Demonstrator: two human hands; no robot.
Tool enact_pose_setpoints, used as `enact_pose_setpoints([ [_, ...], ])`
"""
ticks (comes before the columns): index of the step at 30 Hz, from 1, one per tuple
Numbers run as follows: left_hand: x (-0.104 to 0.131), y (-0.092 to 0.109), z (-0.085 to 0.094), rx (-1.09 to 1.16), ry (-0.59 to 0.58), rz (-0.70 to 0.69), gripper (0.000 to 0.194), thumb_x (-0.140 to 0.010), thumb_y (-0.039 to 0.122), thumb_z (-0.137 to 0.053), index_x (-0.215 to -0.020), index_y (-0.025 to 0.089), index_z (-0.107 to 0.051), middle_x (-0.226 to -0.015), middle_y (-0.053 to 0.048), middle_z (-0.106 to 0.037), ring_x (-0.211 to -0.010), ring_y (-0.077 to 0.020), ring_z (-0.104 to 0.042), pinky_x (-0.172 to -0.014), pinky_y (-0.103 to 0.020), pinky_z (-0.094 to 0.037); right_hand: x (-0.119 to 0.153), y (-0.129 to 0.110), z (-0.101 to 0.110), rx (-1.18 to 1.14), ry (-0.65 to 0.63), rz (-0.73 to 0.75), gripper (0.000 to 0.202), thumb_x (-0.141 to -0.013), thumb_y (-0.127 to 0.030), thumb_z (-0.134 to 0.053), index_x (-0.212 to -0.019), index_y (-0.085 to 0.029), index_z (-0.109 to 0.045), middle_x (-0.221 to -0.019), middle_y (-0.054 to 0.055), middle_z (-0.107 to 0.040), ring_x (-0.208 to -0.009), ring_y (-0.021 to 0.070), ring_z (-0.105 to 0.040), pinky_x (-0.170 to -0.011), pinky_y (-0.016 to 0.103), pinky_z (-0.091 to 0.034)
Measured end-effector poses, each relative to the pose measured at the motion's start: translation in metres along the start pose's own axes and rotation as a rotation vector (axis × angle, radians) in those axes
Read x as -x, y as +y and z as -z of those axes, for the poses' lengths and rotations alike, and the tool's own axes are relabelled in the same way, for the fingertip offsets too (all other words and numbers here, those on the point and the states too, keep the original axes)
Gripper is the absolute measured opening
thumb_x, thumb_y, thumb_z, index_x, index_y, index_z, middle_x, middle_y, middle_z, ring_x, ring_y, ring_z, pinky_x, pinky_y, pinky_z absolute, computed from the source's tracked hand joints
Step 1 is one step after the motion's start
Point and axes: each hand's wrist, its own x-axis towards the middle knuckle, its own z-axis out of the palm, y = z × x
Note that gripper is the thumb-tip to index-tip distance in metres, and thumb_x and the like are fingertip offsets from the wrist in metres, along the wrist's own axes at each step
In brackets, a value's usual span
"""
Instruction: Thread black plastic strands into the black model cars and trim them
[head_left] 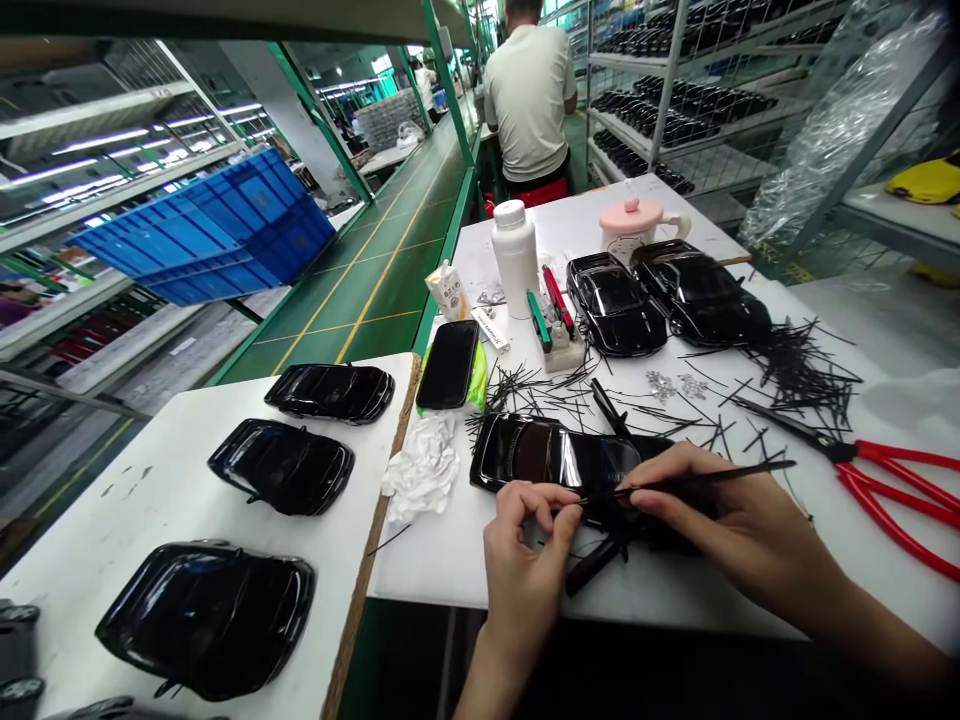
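A black model car [525, 450] lies on the white table in front of me, its two doors swung out to either side. Over its near side, my right hand [701, 495] is closed in a pinch round slim black tweezers [750, 472], whose rear end sticks out to the right. My left hand [529, 540] meets their tip with thumb and forefinger pinched together. What those left fingertips hold, perhaps a thin black strip, is too small to make out. Both hands partly cover the car's near side.
Red-handled scissors [855, 455] lie at right beside a heap of black strips [806, 370]. Two black model cars [615, 305], a white bottle [515, 255], a lidded mug [634, 225] and a phone [448, 365] stand beyond. More cars sit on the left board [172, 440], beside a green conveyor [375, 270].
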Motion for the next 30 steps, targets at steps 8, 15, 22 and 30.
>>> enact_pose_setpoints([
  [8, 0.001, 0.000, -0.001, -0.011, 0.020, -0.035, 0.034, -0.090, 0.017, -0.067, -0.070, 0.024, -0.040, -0.083, -0.002, -0.075, -0.083, -0.0182, -0.067, -0.081, -0.032, -0.051, 0.001, -0.003, 0.000, -0.003, 0.006, 0.007, 0.022, -0.094, -0.045, -0.066, -0.092, -0.024, -0.073, -0.085, 0.003, -0.077, -0.074, 0.0178, -0.073, -0.057, 0.023, -0.057],
  [15, 0.001, -0.001, -0.001, -0.037, 0.023, -0.070, 0.034, -0.089, 0.016, -0.068, -0.070, 0.024, -0.041, -0.081, 0.000, -0.076, -0.082, -0.0184, -0.069, -0.087, -0.037, -0.052, 0.002, -0.005, -0.001, -0.003, 0.028, -0.013, 0.023, -0.095, -0.046, -0.065, -0.090, -0.024, -0.072, -0.085, 0.003, -0.076, -0.074, 0.0185, -0.073, -0.055, 0.024, -0.055],
  [22, 0.001, -0.011, 0.008, -0.119, 0.130, -0.146, 0.029, -0.091, 0.013, -0.062, -0.075, 0.024, -0.039, -0.120, -0.005, -0.073, -0.118, -0.0199, -0.067, -0.126, -0.056, -0.026, 0.002, -0.001, 0.013, 0.108, -0.190, 0.117, 0.018, -0.098, -0.038, -0.061, -0.089, -0.025, -0.070, -0.079, 0.000, -0.073, -0.071, 0.0159, -0.070, -0.063, 0.024, -0.054],
  [30, -0.004, -0.017, 0.005, -0.498, 0.040, -0.250, 0.026, -0.087, 0.016, -0.069, -0.093, 0.024, -0.045, -0.137, -0.017, -0.061, -0.137, -0.0314, -0.054, -0.120, -0.069, -0.024, 0.002, 0.005, 0.002, 0.209, -0.222, 0.306, 0.012, -0.101, -0.026, -0.056, -0.093, -0.023, -0.064, -0.077, 0.001, -0.072, -0.067, 0.0150, -0.068, -0.063, 0.026, -0.052],
])
